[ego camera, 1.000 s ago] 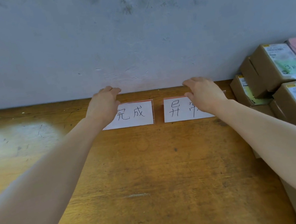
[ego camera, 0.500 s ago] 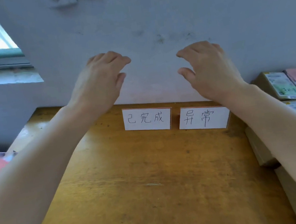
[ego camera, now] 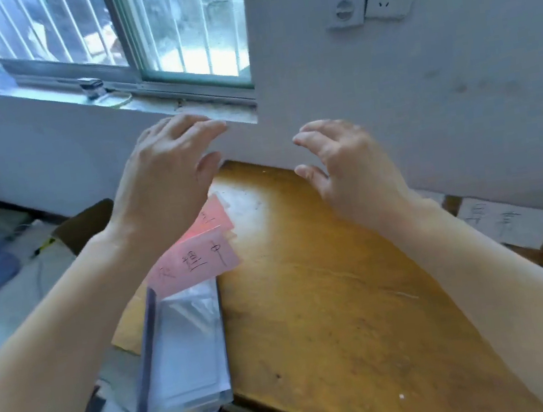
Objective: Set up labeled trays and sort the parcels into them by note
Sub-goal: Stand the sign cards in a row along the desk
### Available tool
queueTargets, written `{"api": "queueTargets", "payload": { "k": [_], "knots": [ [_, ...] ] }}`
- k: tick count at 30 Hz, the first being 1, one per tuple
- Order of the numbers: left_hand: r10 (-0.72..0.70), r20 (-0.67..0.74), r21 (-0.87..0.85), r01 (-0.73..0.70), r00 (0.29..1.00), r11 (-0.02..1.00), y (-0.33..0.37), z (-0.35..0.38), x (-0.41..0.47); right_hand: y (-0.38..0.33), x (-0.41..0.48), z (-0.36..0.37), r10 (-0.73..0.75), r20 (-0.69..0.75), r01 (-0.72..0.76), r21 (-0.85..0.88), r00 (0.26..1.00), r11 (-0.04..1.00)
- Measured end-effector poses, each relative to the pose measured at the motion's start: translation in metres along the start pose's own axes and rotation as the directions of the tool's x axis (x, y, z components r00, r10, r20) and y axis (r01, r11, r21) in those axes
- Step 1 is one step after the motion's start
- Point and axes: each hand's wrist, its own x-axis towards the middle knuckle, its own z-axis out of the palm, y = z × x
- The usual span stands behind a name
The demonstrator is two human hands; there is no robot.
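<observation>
Apparently the task is only beginning. The left hand [ego camera: 164,192] and the right hand [ego camera: 356,180] hang above the surface [ego camera: 325,285], fingers loosely spread, holding nothing. A white label [ego camera: 507,226] is by the wall at the right. Pink labels [ego camera: 198,264] lie at the left edge, partly over a clear plastic stack [ego camera: 188,348], not yet set up. I judge that no parcel is sorted yet.

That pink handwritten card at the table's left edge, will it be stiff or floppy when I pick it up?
Likely light and a bit bendy: the pink card looks like a thin flat sheet. It seems to rest on glossy clear plastic at the table edge, so a push may slide it off.
</observation>
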Motion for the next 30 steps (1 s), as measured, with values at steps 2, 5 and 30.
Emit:
{"api": "queueTargets", "payload": {
  "k": [2,5,30],
  "knots": [
    [-0.054,0.021,0.028,0.053,0.998,0.998,-0.024,-0.022,-0.033,-0.04,0.006,0.02,-0.039,0.042,0.038,0.031,0.998,0.999],
    [-0.146,0.043,0.055,0.143,0.988,0.988,-0.05,-0.049,-0.077,-0.089,0.012,0.044,-0.074,0.133,0.066,0.062,0.988,0.996],
    [-0.411,0.262,0.072,0.407,0.873,0.911,-0.14,-0.005,-0.129,-0.127,0.076,0.251,-0.16,0.685,0.143,0.081,0.711,0.986]
  ]
}}
